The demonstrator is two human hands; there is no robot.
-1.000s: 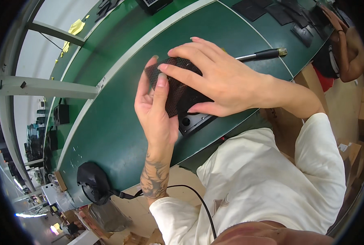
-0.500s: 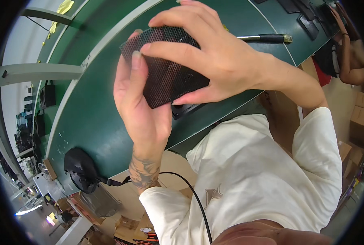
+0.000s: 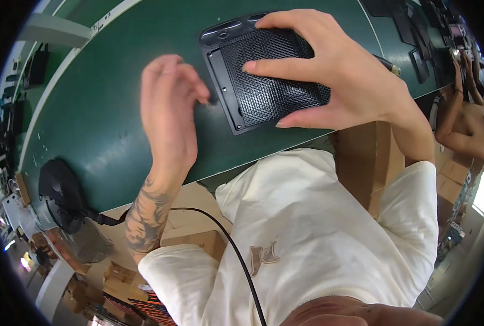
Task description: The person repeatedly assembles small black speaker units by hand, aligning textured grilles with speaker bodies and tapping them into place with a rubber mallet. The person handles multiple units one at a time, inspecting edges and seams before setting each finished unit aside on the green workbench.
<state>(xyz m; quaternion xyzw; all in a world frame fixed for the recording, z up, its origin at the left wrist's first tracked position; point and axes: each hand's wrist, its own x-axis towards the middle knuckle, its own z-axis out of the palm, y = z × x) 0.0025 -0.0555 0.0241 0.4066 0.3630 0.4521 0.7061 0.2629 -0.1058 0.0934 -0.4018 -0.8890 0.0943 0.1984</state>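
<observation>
Stretches across the view as a green workbench point(image 3: 117, 117), bent by the lens and scuffed pale toward its left. Carries, near the front edge, a black casing point(image 3: 226, 89) topped with black mesh point(image 3: 255, 89). Bears, at the left end, a black bag-like item point(image 3: 60, 190); on the right, a dark-handled tool point(image 3: 385, 63), partly hidden; farther right, several flat black pieces point(image 3: 402, 24), bunched together.

mesh point(image 3: 263, 91): black, fine grid | casing point(image 3: 224, 92): black | table point(image 3: 106, 108): dark green | shirt point(image 3: 329, 217): white
</observation>
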